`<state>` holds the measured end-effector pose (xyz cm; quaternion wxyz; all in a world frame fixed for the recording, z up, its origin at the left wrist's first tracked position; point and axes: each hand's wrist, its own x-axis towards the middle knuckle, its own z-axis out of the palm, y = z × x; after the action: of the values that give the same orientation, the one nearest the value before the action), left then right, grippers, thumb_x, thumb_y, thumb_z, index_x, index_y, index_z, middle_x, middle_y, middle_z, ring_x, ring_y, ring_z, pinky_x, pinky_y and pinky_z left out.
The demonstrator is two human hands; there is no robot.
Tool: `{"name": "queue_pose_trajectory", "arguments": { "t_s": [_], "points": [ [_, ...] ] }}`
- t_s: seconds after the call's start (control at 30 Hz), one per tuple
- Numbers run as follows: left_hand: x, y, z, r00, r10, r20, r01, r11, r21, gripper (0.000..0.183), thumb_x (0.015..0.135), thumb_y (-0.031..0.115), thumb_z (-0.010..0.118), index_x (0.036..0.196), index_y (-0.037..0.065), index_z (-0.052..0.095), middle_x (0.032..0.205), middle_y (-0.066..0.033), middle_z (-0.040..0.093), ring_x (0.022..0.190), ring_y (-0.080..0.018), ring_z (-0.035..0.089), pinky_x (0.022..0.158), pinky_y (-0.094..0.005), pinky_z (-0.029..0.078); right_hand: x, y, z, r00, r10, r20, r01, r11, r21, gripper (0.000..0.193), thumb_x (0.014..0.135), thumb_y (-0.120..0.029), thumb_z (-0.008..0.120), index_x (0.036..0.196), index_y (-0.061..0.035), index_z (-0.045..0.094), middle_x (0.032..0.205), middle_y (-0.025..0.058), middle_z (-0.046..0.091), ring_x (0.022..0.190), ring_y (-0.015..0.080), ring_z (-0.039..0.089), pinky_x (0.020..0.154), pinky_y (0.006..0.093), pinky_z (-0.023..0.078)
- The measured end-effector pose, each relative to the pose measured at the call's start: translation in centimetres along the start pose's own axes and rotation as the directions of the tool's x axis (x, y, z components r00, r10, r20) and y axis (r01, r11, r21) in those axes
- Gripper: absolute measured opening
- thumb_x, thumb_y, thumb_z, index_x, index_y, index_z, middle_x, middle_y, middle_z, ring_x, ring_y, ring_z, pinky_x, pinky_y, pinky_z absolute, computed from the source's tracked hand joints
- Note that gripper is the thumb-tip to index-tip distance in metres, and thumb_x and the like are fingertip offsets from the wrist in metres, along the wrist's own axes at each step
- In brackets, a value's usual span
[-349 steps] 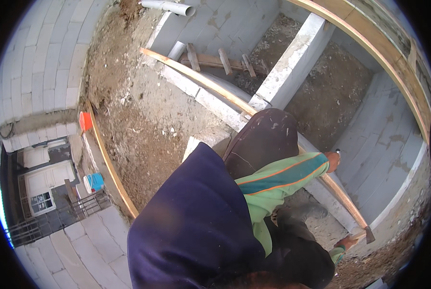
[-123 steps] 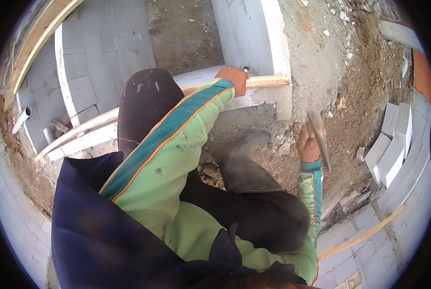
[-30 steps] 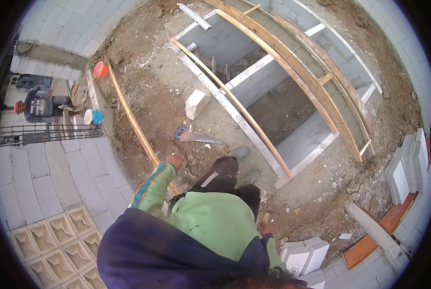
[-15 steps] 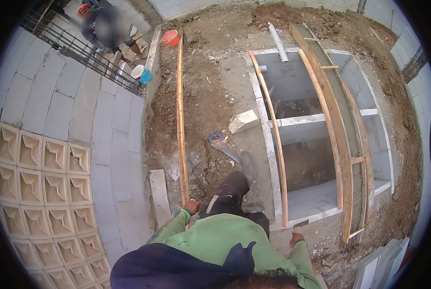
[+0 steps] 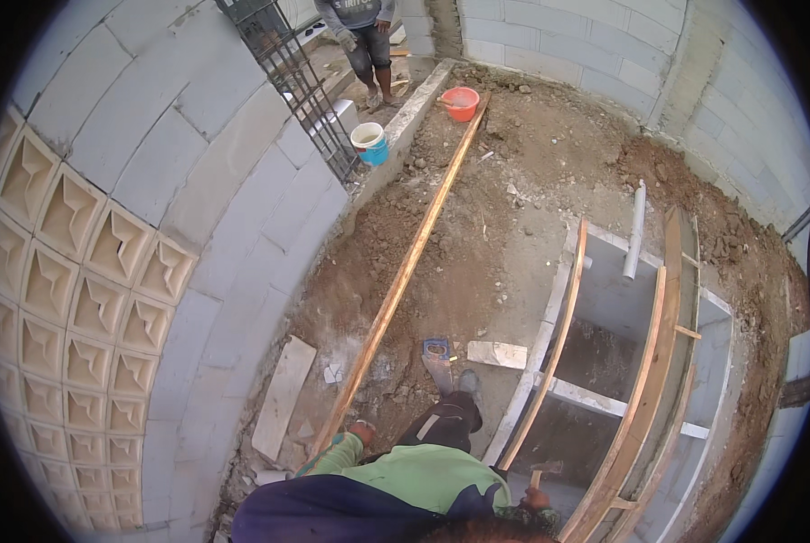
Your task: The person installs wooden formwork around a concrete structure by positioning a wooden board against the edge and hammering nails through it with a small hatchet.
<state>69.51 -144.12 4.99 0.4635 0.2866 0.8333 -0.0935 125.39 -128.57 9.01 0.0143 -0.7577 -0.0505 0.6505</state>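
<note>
My left hand (image 5: 362, 433) is closed beside the near end of a long wooden batten (image 5: 405, 271) lying across the dirt. My forearm crosses over that end, and what the fingers hold is hidden. Low on the right, my right hand (image 5: 536, 499) grips the light handle of a hammer (image 5: 547, 468), its head above the near part of a block-walled pit (image 5: 569, 391). A handsaw with a blue handle (image 5: 436, 349) lies by my foot, next to a pale block (image 5: 497, 355).
Wooden formwork boards (image 5: 663, 362) run along the pit, and a grey pipe (image 5: 635, 231) lies at its far end. A board (image 5: 283, 398) rests by the left wall. Beyond stand a red basin (image 5: 460, 104), a paint bucket (image 5: 369, 143) and another person (image 5: 361, 41) near steel rebar (image 5: 301, 86).
My view has swung left, so the pit sits lower and farther right. My right hand and hammer now appear over the pit's edge. The other person, earlier bent low, stands upright.
</note>
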Motion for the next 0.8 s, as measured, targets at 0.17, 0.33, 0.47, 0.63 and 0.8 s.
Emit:
{"name": "queue_pose_trajectory", "arguments": {
  "t_s": [0.17,0.33,0.47,0.63,0.8],
  "points": [
    [4.6,15.3,-13.0,0.821,0.496,-0.284,-0.535,0.842,-0.076,0.039,0.094,0.034,0.048,0.1,-0.001,0.061,0.092,-0.0237,0.062,0.085,-0.0377,0.06,0.078,-0.0465,0.047,1.1,-8.4,-1.5,0.998,-0.06,-0.009,0.061,0.991,0.122,0.019,0.087,-0.028,0.053,0.088,-0.0097,0.051,0.057,0.0064,0.043,0.041,0.0201,0.042,0.035,0.0368,0.034],
    [2.3,24.2,-26.6,0.949,0.25,-0.193,-0.299,0.519,-0.801,0.012,0.095,0.02,0.053,0.098,0.008,0.056,0.064,0.0003,0.051,0.049,-0.01,0.046,0.041,-0.0249,0.034,-3.5,-20.3,3.4,0.991,-0.056,-0.125,0.059,0.998,0.023,0.026,0.09,-0.035,0.056,0.092,-0.0103,0.048,0.057,0.0043,0.044,0.041,0.0185,0.042,0.037,0.0355,0.036],
    [1.3,29.2,-31.1,0.965,0.17,-0.199,-0.247,0.333,-0.91,0.011,0.095,0.021,0.053,0.095,0.01,0.052,0.065,0.0005,0.05,0.043,-0.0081,0.04,0.036,-0.0231,0.029,-3.5,-25.8,6.7,0.998,0.022,-0.063,-0.025,0.999,-0.039,0.03,0.09,-0.036,0.056,0.092,-0.0071,0.049,0.057,0.005,0.043,0.041,0.0188,0.042,0.037,0.0351,0.034],
    [6.3,35.0,-33.3,0.983,0.143,-0.119,-0.163,0.363,-0.917,0.01,0.095,0.02,0.053,0.095,0.01,0.053,0.064,0.0005,0.049,0.042,-0.0082,0.039,0.035,-0.0232,0.028,2.2,-30.5,10.0,0.988,0.152,-0.007,-0.151,0.988,0.037,0.027,0.089,-0.031,0.059,0.094,-0.0045,0.052,0.056,0.0043,0.042,0.04,0.0173,0.038,0.036,0.0334,0.03],
    [13.7,37.6,-36.5,0.996,0.084,-0.002,-0.053,0.603,-0.796,0.013,0.092,0.02,0.056,0.091,0.008,0.063,0.06,-0.0002,0.053,0.045,-0.0126,0.046,0.039,-0.0273,0.034,7.1,-40.8,15.2,0.995,0.096,-0.01,-0.095,0.994,0.049,0.026,0.087,-0.028,0.058,0.081,-0.0039,0.05,0.047,0.004,0.036,0.035,0.0186,0.037,0.033,0.035,0.028]
  ]
}}
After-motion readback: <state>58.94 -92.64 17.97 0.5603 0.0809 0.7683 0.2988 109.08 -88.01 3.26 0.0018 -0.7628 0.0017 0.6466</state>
